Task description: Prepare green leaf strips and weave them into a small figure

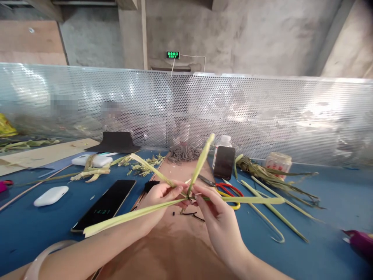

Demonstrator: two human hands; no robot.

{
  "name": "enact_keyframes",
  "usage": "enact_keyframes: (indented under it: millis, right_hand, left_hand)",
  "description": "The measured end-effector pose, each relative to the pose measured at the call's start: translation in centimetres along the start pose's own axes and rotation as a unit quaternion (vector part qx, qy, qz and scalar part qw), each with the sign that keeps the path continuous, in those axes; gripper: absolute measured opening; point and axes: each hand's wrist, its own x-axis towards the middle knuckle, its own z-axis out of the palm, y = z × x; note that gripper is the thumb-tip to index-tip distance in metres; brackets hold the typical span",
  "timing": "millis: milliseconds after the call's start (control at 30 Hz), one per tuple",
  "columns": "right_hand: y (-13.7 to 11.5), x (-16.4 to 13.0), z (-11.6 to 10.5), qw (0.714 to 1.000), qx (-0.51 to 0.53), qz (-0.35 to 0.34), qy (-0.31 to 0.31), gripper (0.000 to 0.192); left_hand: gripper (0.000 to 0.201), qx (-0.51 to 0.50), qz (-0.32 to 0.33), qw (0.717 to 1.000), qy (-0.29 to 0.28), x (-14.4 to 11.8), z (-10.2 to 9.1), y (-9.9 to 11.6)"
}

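Green leaf strips [201, 163] pinched at their crossing by left hand [163, 194] and right hand [217, 217].

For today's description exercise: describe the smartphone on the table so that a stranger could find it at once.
Start at the blue table, on the side of the left hand. Beside that forearm lies the smartphone, flat with its dark screen showing faint digits. Unlike the two white cases nearby, it is black, thin and rectangular.

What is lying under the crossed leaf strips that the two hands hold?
Under the leaf strips lies a brown board with small dark scraps. Both the left hand and right hand cover part of it.
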Motion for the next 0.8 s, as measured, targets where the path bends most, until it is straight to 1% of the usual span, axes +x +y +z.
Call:
enact_keyframes:
  millis: [167, 233, 333, 400, 533, 633, 700, 800]
  right_hand:
    - [-0.01, -0.09, -0.09, 1.000, -0.012, -0.004, -0.012, 0.022]
    - [-0.18, -0.08, -0.15, 1.000, -0.007, -0.008, -0.021, 0.023]
    - [-0.44, -0.01, -0.22, 0.998, 0.007, -0.033, -0.045, 0.024]
    - [-0.52, 0.06, -0.25, 0.998, 0.016, -0.038, -0.050, 0.025]
    - [-0.52, 0.23, -0.23, 0.998, 0.055, -0.003, -0.036, 0.023]
    - [-0.48, 0.35, -0.12, 0.993, 0.108, 0.018, -0.052, 0.023]
    - [-0.40, 0.44, -0.01, 0.989, 0.129, 0.031, -0.060, 0.022]
    - [-0.19, 0.59, 0.10, 0.988, 0.134, 0.056, -0.057, 0.021]
  left_hand:
    - [0.028, 0.018, 0.008, 0.997, -0.072, 0.09, -0.39, -0.08]
    - [0.028, 0.019, 0.012, 0.997, -0.079, 0.15, -0.45, -0.15]
    - [0.028, 0.017, 0.018, 0.998, -0.063, 0.23, -0.37, -0.24]
    - [0.027, 0.021, 0.017, 0.998, -0.051, 0.25, -0.26, -0.22]
    - [0.024, 0.035, 0.008, 0.999, -0.022, 0.13, -0.07, 0.07]
    - [0.021, 0.046, 0.001, 0.999, 0.004, 0.01, -0.08, 0.28]
    - [0.019, 0.054, 0.005, 0.998, 0.008, 0.02, -0.18, 0.37]
    - [0.018, 0.070, 0.016, 0.997, 0.012, 0.14, -0.36, 0.42]
